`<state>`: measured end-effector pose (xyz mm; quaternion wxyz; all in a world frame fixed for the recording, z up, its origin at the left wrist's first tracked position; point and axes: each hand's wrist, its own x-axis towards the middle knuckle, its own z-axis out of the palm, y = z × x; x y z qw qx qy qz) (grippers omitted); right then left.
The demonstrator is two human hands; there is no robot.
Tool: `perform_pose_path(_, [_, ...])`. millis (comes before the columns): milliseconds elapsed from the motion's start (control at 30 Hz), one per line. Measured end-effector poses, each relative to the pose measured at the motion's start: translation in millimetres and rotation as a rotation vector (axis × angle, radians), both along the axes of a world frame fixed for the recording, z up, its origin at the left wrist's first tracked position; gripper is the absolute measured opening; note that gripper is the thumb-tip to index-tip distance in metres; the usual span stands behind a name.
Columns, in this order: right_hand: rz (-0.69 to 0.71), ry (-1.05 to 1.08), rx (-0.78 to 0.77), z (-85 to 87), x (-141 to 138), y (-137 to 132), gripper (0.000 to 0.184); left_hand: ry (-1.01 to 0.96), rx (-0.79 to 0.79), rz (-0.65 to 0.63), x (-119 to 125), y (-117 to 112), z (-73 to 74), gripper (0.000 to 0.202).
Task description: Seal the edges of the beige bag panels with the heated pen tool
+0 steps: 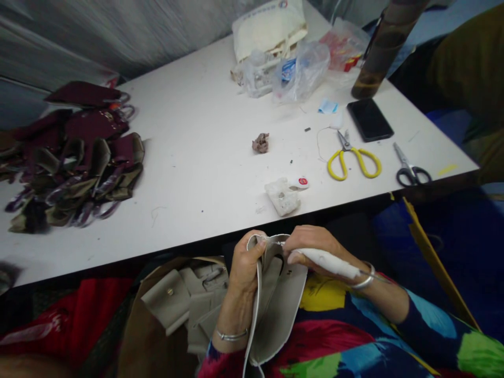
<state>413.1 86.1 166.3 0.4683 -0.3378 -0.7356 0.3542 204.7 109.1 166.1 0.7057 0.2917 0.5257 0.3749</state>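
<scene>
My left hand (242, 273) is closed on the edge of a beige leather bag piece (281, 304), holding it upright over my lap below the table edge. My right hand (315, 247) grips a white pen-like tool (328, 261) and holds its tip against the top rim of the piece. A silver bangle sits on each wrist. More beige bag parts (185, 302) with snap studs lie in my lap to the left.
On the white table (197, 157) are a heap of maroon and olive leather pieces (74, 157), yellow scissors (352, 160), black scissors (409, 170), a black phone (369, 119), a small white pouch (283, 195), a brown crumpled scrap (260, 143), plastic bags (291, 68) and a dark bottle (378, 52).
</scene>
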Motion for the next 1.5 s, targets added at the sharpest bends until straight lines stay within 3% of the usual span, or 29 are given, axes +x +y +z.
perform_pose_path(167, [-0.178, 0.119, -0.177, -1.0, -8.3, -4.6, 0.026, 0.092, 0.091, -0.012, 0.5, -6.5, 3.6, 0.029])
perform_pose_path(267, [-0.161, 0.100, -0.283, -1.6, -22.4, -8.6, 0.017, 0.196, 0.202, -0.013, -1.3, -13.0, 5.4, 0.025])
perform_pose_path(400, [-0.193, 0.077, -0.330, 1.3, -36.6, -14.9, 0.018, 0.329, 0.348, -0.036, -4.7, -21.9, 7.6, 0.016])
perform_pose_path(633, [-0.185, 0.095, -0.409, 7.6, -34.5, -22.0, 0.020, 0.531, 0.449, -0.041, -5.0, -31.0, 13.4, 0.007])
perform_pose_path(1067, [-0.068, 0.212, -0.511, 1.0, -35.3, -24.0, 0.037, 0.379, 0.412, -0.237, -5.6, -36.2, 27.4, 0.014])
perform_pose_path(1200, [-0.038, 0.181, -0.464, 3.0, -34.4, -25.1, 0.030, 0.278, 0.351, -0.317, -12.5, -35.4, 29.1, 0.016])
perform_pose_path(1367, [-0.120, -0.035, -0.301, 13.1, -39.3, -30.2, 0.015, 0.191, 0.333, -0.205, -33.9, -29.5, 32.8, 0.021])
perform_pose_path(1500, [-0.191, -0.079, -0.239, 17.0, -45.4, -27.9, 0.012, 0.371, 0.511, 0.070, -61.6, -35.5, 46.8, 0.017])
